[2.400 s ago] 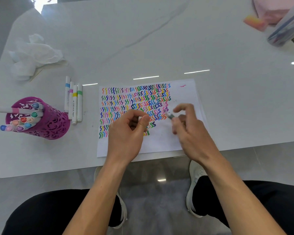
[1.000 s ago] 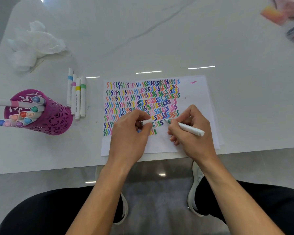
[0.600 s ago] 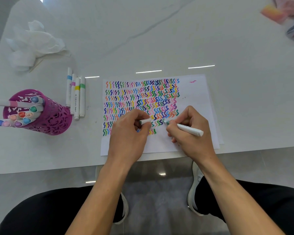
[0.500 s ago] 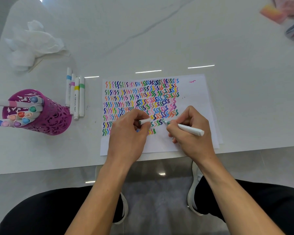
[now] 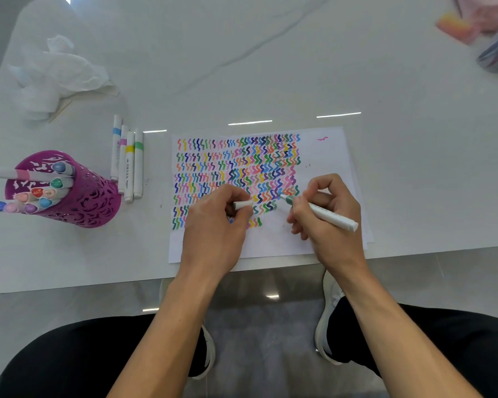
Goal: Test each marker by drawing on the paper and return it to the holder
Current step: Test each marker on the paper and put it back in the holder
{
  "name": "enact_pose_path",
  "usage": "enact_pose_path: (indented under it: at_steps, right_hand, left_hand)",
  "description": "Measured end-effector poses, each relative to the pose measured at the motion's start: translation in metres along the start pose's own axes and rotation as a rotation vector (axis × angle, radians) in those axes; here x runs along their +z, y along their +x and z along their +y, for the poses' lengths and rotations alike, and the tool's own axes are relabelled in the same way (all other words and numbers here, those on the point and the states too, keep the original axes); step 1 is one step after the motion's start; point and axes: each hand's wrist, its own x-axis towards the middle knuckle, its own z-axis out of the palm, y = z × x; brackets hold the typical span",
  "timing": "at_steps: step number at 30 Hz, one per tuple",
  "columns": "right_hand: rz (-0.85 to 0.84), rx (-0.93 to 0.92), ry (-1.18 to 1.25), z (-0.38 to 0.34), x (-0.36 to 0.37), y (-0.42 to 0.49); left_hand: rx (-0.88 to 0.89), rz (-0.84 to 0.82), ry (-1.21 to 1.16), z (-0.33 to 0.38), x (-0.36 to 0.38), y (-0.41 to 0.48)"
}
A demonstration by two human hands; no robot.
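— Since the view from two and a half seconds ago, what has been moved?

— The right hand has been brought down from a blurred position above the sheet. The marker is now pinched in a writing grip between thumb and curled fingers. Its greenish tip is set at the paper, just right of the lowest rows of squiggles. A pale green squiggle is seen just left of the tip. Over the last half second hardly any shift is noted.

— And the other hand?

— The left hand is rested on the paper over the squiggles. The white cap is pinched between its thumb and forefinger and is pointed toward the marker's tip, with a small gap between them.

— What is found around the sheet?

— The paper is laid at the near edge of the white table. Four markers are laid side by side just left of it, banded blue, pink, yellow and green. Further left the purple holder is seen, filled with capped markers. One pink-banded marker is seen sticking out of it to the left. A crumpled tissue is seen beyond the holder. A blurred pink object is seen at the far right corner.
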Motion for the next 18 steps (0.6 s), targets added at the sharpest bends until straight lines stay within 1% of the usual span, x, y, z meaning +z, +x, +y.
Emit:
enact_pose_path:
  at_steps: [5,9,12,15,18]
  right_hand:
    - [-0.010,-0.085,-0.023,-0.003,0.000,0.000]
    - [-0.044,-0.104,0.005,-0.009,0.000,0.001]
    - [-0.070,-0.082,0.048,-0.015,0.001,0.002]
    - [-0.077,-0.038,0.130,-0.015,0.003,0.001]
    - [-0.076,-0.023,0.150,-0.014,0.005,0.001]
  left_hand:
    - [-0.010,0.030,-0.036,0.001,-0.004,-0.001]
    - [-0.049,0.028,-0.186,0.001,-0.004,-0.001]
    - [-0.097,-0.010,-0.346,0.002,-0.006,-0.003]
    - [-0.137,-0.060,-0.417,0.001,-0.006,-0.003]
    - [-0.157,-0.091,-0.473,0.001,-0.005,-0.004]
